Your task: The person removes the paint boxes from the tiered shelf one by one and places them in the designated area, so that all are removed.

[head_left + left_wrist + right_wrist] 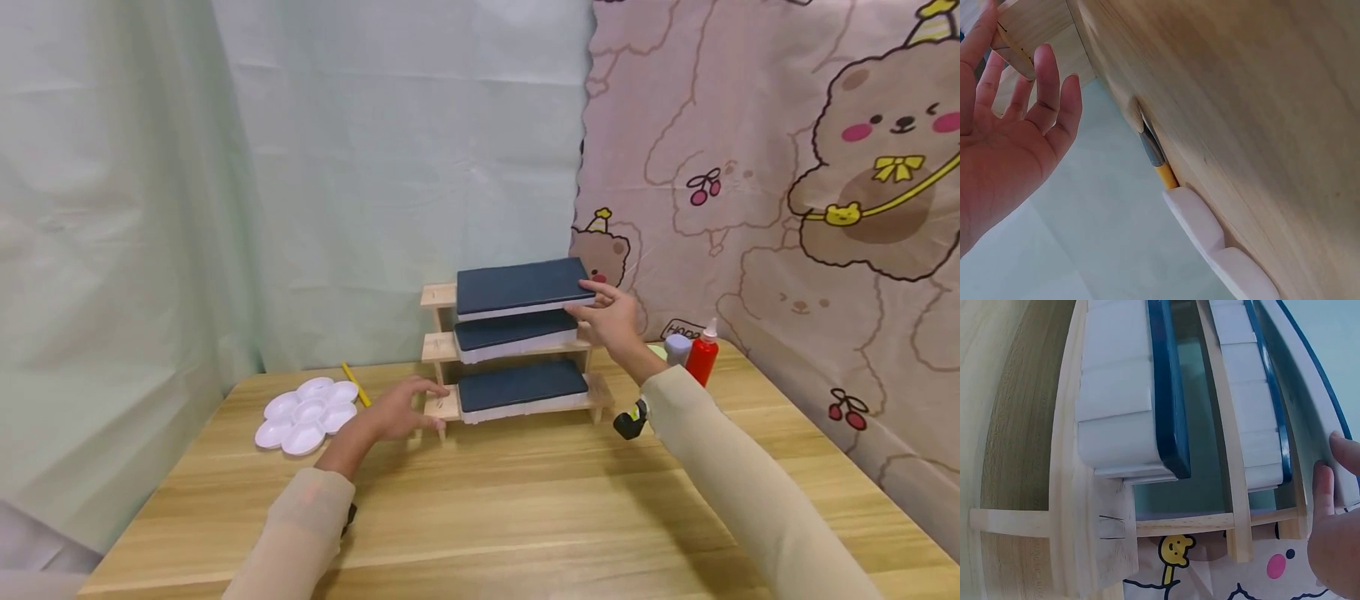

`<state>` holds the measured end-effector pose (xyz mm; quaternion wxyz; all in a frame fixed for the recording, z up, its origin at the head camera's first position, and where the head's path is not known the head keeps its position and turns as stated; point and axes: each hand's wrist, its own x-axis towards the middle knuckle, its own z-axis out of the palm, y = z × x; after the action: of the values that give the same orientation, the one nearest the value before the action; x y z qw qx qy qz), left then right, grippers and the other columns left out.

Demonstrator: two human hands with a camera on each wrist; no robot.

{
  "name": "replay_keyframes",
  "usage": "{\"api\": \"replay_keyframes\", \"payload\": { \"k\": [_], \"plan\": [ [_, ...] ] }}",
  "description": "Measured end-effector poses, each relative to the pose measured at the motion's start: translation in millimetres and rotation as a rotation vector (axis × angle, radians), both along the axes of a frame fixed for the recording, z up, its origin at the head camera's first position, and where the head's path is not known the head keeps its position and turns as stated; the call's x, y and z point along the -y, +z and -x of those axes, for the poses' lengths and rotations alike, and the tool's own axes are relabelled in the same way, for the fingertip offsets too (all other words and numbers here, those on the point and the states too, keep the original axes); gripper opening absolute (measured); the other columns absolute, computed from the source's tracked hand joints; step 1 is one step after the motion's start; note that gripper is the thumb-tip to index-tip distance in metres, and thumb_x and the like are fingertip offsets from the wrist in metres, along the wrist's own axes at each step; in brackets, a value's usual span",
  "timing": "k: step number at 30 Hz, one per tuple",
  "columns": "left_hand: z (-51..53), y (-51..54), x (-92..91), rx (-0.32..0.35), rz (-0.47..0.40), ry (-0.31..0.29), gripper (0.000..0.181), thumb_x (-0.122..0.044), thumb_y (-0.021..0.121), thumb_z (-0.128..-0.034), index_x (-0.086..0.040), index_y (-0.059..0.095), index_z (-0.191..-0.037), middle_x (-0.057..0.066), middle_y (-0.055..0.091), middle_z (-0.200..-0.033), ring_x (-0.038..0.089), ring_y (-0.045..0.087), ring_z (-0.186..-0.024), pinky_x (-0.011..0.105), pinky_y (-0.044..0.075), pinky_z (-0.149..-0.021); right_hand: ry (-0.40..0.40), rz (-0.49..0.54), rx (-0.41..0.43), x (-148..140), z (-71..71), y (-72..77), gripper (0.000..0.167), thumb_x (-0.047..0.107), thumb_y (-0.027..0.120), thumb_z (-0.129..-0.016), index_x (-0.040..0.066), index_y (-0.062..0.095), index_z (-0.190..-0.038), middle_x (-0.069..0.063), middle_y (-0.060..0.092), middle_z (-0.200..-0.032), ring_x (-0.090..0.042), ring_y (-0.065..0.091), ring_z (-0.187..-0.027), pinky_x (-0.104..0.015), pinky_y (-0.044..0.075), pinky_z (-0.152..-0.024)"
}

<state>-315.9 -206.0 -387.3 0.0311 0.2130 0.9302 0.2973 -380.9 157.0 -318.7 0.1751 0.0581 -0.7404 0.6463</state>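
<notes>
A three-tier wooden rack (pixel 597 390) stands at the table's back, with a white box under a dark blue lid on each tier. My right hand (pixel 617 323) pinches the right end of the top box (pixel 525 287), which looks slightly tilted; in the right wrist view the fingers (pixel 1324 487) are at that box's end. The middle box (pixel 517 333) and bottom box (pixel 523 390) lie on their tiers. At the rack's lower left end, my left hand (pixel 397 410) has its fingers spread around the bottom tier's end; the left wrist view shows the fingertips by the wood (pixel 1013 56).
A white flower-shaped palette (pixel 309 412) lies at the left, a yellow-handled brush (pixel 356 384) beside it. Behind my right forearm stand a red bottle (pixel 702 360) and a greyish-lidded jar (pixel 677 348). Curtains hang behind the table.
</notes>
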Motion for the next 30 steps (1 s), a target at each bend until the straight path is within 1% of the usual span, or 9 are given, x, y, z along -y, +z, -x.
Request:
{"api": "replay_keyframes", "payload": {
  "k": [3,5,7,10,13,16,18,23,30],
  "plan": [
    [-0.1,0.8,-0.1,0.007,-0.003,0.001,0.049,-0.023,0.082,-0.0823,-0.012,0.065,-0.127,0.016,0.054,-0.136,0.041,0.045,-0.130,0.057,0.037,-0.105,-0.020,-0.010,-0.013,0,-1.6,0.4,0.052,0.008,0.084,-0.078,0.008,0.068,-0.127,0.002,0.040,-0.074,-0.008,0.054,-0.073,-0.019,0.044,-0.059],
    [0.0,0.5,-0.1,0.008,0.002,-0.002,0.049,-0.023,0.082,-0.0825,-0.011,0.065,-0.128,0.016,0.054,-0.135,0.042,0.045,-0.129,0.057,0.037,-0.105,-0.031,-0.026,-0.018,0,-2.4,0.8,0.051,0.010,0.085,-0.078,0.009,0.069,-0.126,0.002,0.045,-0.083,-0.008,0.056,-0.077,-0.017,0.045,-0.061],
    [0.2,0.5,0.1,0.008,0.004,-0.005,0.049,-0.023,0.081,-0.0829,-0.011,0.065,-0.128,0.016,0.054,-0.135,0.042,0.045,-0.129,0.057,0.038,-0.104,-0.037,-0.038,-0.024,0,-3.5,1.4,0.049,0.011,0.085,-0.078,0.008,0.069,-0.125,-0.002,0.053,-0.094,-0.011,0.060,-0.084,-0.015,0.047,-0.064],
    [0.9,0.5,0.2,0.005,0.003,-0.006,0.050,-0.023,0.081,-0.0830,-0.011,0.065,-0.128,0.016,0.054,-0.136,0.042,0.045,-0.130,0.057,0.037,-0.105,-0.039,-0.060,-0.043,-1,-5.4,2.3,0.046,0.011,0.085,-0.079,0.006,0.070,-0.122,-0.011,0.059,-0.119,-0.020,0.066,-0.100,-0.016,0.052,-0.070],
    [1.9,0.1,0.5,-0.002,0.009,-0.006,0.050,-0.024,0.081,-0.0831,-0.011,0.065,-0.128,0.016,0.054,-0.136,0.042,0.045,-0.130,0.056,0.037,-0.105,-0.039,-0.097,-0.057,-3,-7.8,2.4,0.042,0.012,0.085,-0.079,0.004,0.071,-0.118,-0.018,0.059,-0.128,-0.027,0.066,-0.108,-0.018,0.052,-0.071],
    [2.5,-1.3,0.7,-0.006,0.019,-0.009,0.050,-0.025,0.081,-0.0829,-0.012,0.065,-0.128,0.016,0.054,-0.136,0.042,0.046,-0.129,0.057,0.038,-0.104,-0.049,-0.145,-0.071,-5,-10.4,1.6,0.041,0.016,0.086,-0.078,0.004,0.072,-0.115,-0.016,0.057,-0.134,-0.029,0.065,-0.111,-0.019,0.052,-0.074],
    [2.6,-2.3,0.9,-0.001,0.020,-0.006,0.050,-0.025,0.081,-0.0830,-0.012,0.065,-0.128,0.016,0.053,-0.136,0.042,0.045,-0.129,0.057,0.038,-0.104,-0.043,-0.156,-0.085,-6,-12.0,0.7,0.041,0.017,0.086,-0.078,0.004,0.072,-0.115,-0.016,0.057,-0.135,-0.029,0.065,-0.111,-0.020,0.053,-0.074],
    [2.6,-4.2,1.4,-0.015,0.017,-0.012,0.050,-0.024,0.082,-0.0827,-0.012,0.065,-0.128,0.015,0.054,-0.136,0.039,0.046,-0.130,0.056,0.037,-0.105,-0.028,-0.156,-0.132,-7,-18.2,-1.0,0.039,0.018,0.086,-0.078,0.005,0.073,-0.113,-0.013,0.057,-0.134,-0.027,0.067,-0.105,-0.019,0.052,-0.074],
    [2.3,-2.5,1.5,-0.031,0.018,-0.019,0.050,-0.025,0.082,-0.0825,-0.012,0.066,-0.128,0.013,0.057,-0.134,0.037,0.048,-0.129,0.055,0.038,-0.105,0.014,-0.125,-0.230,-5,-26.0,-3.1,0.037,0.014,0.084,-0.080,0.001,0.072,-0.112,-0.014,0.061,-0.121,-0.007,0.069,-0.087,-0.016,0.053,-0.070]
  ]
}}
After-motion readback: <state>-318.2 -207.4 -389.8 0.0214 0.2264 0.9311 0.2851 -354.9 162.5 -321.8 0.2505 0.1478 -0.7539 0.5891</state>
